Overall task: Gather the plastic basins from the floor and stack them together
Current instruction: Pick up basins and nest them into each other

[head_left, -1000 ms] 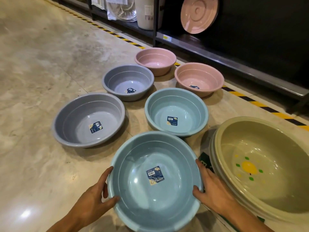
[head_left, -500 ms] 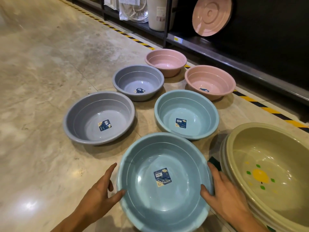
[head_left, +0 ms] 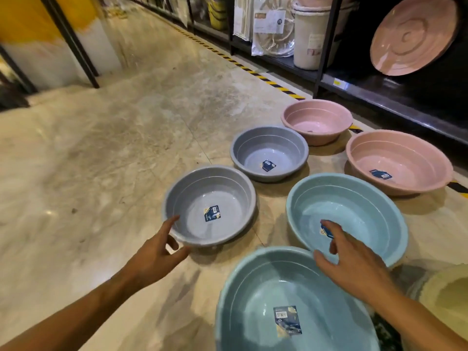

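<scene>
Basins on the floor, as I count them; stacking judged barely begun.

- Large blue basin (head_left: 291,300): nearest me, at the floor's near edge, upright, labelled inside. Nothing nested in it.
- Second blue basin (head_left: 354,211): just beyond the first, their rims overlapping in my view; I cannot tell whether they touch. Single, nothing stacked in it.
- Near grey basin (head_left: 210,206): to the left of the blue pair, standing alone.
- Far grey basin (head_left: 269,153): beyond it, close beside, alone.
- Two pink basins, one (head_left: 316,121) by the striped floor tape (head_left: 266,78), the other (head_left: 397,160) to its right; both single, near the shelving's foot.
- Yellow-green basin (head_left: 445,300): at the right edge of the floor in view, mostly cut off; whether more lie under it I cannot tell.

Hands:
- Left hand (head_left: 154,254): fingers spread, thumb apart, poised at the near rim of the near grey basin; contact not clear. Grip carries nothing.
- Right hand (head_left: 354,264): fingers loosely spread, hovering over the meeting rims of the two blue basins; grip carries nothing.

Status: six basins still lie separately, none nested that I can see. I judge nearly all the gathering remains, the near grey basin being the likeliest next item.
</scene>
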`<state>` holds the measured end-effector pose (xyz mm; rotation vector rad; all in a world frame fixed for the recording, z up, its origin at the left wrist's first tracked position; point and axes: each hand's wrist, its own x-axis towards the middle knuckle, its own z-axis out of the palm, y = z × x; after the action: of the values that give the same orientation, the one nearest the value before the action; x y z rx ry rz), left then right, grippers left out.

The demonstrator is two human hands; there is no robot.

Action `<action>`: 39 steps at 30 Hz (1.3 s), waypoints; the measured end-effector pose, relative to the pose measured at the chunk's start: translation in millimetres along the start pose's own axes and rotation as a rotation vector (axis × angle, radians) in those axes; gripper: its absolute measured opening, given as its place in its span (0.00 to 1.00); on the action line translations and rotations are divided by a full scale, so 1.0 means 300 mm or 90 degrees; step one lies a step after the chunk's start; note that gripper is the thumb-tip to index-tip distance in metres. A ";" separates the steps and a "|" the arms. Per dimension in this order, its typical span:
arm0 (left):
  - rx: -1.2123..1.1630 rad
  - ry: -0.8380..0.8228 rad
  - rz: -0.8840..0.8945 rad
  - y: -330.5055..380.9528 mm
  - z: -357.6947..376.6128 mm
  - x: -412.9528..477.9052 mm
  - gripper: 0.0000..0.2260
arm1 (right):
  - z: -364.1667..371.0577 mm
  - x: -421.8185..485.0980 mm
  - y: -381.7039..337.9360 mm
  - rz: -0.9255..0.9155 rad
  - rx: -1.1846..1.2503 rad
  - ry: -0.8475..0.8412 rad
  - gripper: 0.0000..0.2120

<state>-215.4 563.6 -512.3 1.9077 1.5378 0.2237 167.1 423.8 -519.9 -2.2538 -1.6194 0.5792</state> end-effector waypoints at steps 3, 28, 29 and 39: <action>0.070 0.026 -0.025 0.036 -0.124 0.083 0.37 | -0.063 0.177 -0.097 -0.050 -0.039 -0.057 0.35; 0.025 -0.007 -0.111 -0.438 -0.039 0.479 0.37 | 0.479 0.738 -0.261 -0.040 0.098 -0.182 0.48; 0.004 0.001 -0.094 -0.435 -0.057 0.510 0.35 | 0.473 0.765 -0.271 -0.042 0.102 -0.165 0.48; -0.071 0.046 -0.056 -0.443 -0.084 0.555 0.32 | 0.478 0.822 -0.312 -0.046 0.075 -0.135 0.41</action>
<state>-286.9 737.2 -616.1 1.7579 1.6177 0.3353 88.9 689.2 -636.9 -2.0981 -1.7075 0.8966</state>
